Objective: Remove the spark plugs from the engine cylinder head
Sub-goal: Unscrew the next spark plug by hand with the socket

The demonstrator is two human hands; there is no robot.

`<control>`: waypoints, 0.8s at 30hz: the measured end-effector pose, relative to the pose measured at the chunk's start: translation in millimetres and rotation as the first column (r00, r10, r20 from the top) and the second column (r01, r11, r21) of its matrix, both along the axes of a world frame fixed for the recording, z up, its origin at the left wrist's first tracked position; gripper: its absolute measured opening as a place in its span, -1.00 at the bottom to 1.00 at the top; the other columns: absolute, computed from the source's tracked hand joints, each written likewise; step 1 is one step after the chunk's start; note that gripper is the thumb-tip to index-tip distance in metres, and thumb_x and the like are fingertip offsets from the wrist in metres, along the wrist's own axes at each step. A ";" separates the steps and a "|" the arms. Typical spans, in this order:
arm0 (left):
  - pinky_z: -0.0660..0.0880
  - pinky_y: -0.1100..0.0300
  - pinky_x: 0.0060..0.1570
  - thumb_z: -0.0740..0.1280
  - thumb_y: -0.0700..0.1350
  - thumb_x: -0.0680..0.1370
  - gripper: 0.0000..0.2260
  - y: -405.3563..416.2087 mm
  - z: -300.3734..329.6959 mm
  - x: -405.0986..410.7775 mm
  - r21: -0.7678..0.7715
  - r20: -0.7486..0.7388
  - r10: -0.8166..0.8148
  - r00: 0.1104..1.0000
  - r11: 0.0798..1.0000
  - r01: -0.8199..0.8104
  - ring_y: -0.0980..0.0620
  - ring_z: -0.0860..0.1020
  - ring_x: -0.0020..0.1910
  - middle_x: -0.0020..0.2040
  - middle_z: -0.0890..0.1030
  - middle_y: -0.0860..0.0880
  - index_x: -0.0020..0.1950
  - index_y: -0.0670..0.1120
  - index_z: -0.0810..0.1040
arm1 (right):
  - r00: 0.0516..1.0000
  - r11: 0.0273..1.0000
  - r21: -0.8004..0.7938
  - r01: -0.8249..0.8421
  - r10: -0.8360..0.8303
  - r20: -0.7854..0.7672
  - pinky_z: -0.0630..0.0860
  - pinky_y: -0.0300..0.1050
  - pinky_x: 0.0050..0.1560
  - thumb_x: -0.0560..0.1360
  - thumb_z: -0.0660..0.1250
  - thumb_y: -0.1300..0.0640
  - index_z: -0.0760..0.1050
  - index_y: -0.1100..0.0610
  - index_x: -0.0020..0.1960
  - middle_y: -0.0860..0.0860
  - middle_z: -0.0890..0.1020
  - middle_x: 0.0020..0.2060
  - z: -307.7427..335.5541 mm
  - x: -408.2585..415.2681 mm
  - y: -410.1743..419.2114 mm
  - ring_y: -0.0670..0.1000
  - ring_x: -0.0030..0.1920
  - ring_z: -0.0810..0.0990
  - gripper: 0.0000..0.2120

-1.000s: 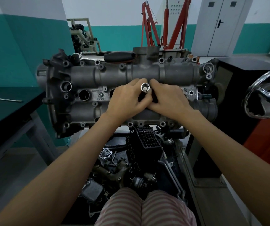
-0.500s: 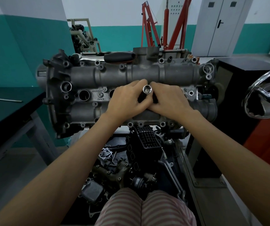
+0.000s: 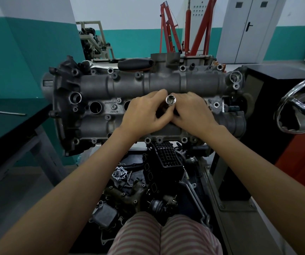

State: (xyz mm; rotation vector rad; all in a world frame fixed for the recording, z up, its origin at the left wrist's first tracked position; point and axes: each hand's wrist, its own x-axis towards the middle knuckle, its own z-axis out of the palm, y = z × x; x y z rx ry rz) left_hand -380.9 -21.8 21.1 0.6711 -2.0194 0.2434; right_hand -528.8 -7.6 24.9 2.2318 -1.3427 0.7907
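The grey engine cylinder head (image 3: pixel 96 85) stands on its stand in front of me, with round spark plug wells (image 3: pixel 95 107) along its middle. A shiny socket (image 3: pixel 170 99) sticks up out of a well near the centre, its open end facing me. My left hand (image 3: pixel 144 113) and my right hand (image 3: pixel 194 111) meet around the socket and pinch its shaft between their fingertips. The spark plug below the socket is hidden by my hands.
A black tool handle (image 3: pixel 136 64) lies on the head's far edge. Loose engine parts (image 3: pixel 159 162) fill the tray below. A dark bench (image 3: pixel 6 126) with a thin rod (image 3: pixel 2 112) is at left, a chrome handwheel (image 3: pixel 298 109) at right, a red hoist (image 3: pixel 190 26) behind.
The socket has shifted slightly to the right between my fingers. Both hands stay closed around it at the same well.
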 end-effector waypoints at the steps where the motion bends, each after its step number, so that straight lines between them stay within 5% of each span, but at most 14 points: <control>1: 0.23 0.23 -0.45 0.21 -0.04 0.47 -0.79 0.3 0.0 -0.5 0.004 -0.004 0.003 1.000 1.000 -0.003 0.04 0.33 -0.47 -0.37 0.35 0.09 -0.25 -0.18 0.39 | 1.000 1.000 0.010 -0.001 0.001 0.024 0.36 -0.05 -0.18 0.48 0.22 0.09 0.45 0.25 -0.07 0.13 0.59 -0.17 0.1 1.0 0.9 0.19 -0.21 0.53 -0.79; 3: 0.25 0.23 -0.45 0.22 -0.06 0.46 -0.81 0.0 0.1 -0.9 0.010 -0.017 0.021 1.000 1.000 -0.021 0.01 0.36 -0.47 -0.37 0.36 0.08 -0.24 -0.17 0.40 | 0.998 1.000 0.015 -0.010 0.009 0.066 0.42 0.05 -0.22 0.46 0.24 0.07 0.42 0.26 -0.01 0.13 0.56 -0.09 0.5 2.0 2.7 0.22 -0.18 0.53 -0.75; 6: 0.26 0.22 -0.45 0.24 -0.08 0.47 -0.82 -2.1 -1.0 -0.2 0.011 -0.019 0.045 0.999 0.999 -0.045 -0.06 0.42 -0.48 -0.42 0.46 -0.02 -0.29 -0.13 0.40 | 0.995 0.999 0.012 -0.031 0.030 0.091 0.34 -0.07 -0.31 0.44 0.25 0.02 0.39 0.24 -0.06 0.10 0.53 -0.13 -0.2 1.3 3.3 0.18 -0.22 0.53 -0.73; 10: 0.26 0.21 -0.47 0.26 -0.04 0.51 -0.71 -4.5 -1.7 0.6 0.019 -0.041 0.018 0.999 1.000 -0.018 -0.04 0.43 -0.50 -0.47 0.50 -0.06 -0.36 -0.16 0.47 | 0.997 0.998 0.055 -0.014 0.010 0.072 0.44 -0.05 -0.20 0.44 0.15 -0.12 0.54 0.17 -0.03 0.05 0.63 -0.14 1.4 1.4 2.6 0.10 -0.14 0.58 -0.61; 16: 0.31 0.16 -0.48 0.23 0.00 0.51 -0.68 -3.1 -1.1 0.5 -0.005 -0.027 0.008 1.000 1.000 -0.008 -0.04 0.42 -0.47 -0.43 0.46 -0.03 -0.32 -0.21 0.45 | 1.000 1.000 0.021 0.004 -0.005 0.021 0.37 -0.01 -0.24 0.51 0.20 0.07 0.54 0.24 -0.07 0.15 0.63 -0.20 0.1 -0.5 0.0 0.22 -0.17 0.57 -0.75; 24: 0.23 0.22 -0.47 0.20 -0.06 0.48 -0.81 0.6 0.0 -0.2 -0.008 -0.003 0.011 1.000 1.000 -0.011 -0.02 0.36 -0.50 -0.38 0.34 0.06 -0.25 -0.14 0.32 | 0.999 1.000 0.001 -0.011 0.011 0.034 0.26 -0.09 -0.30 0.48 0.22 0.00 0.39 0.22 -0.07 0.09 0.58 -0.17 -1.4 -0.3 1.0 0.18 -0.21 0.54 -0.74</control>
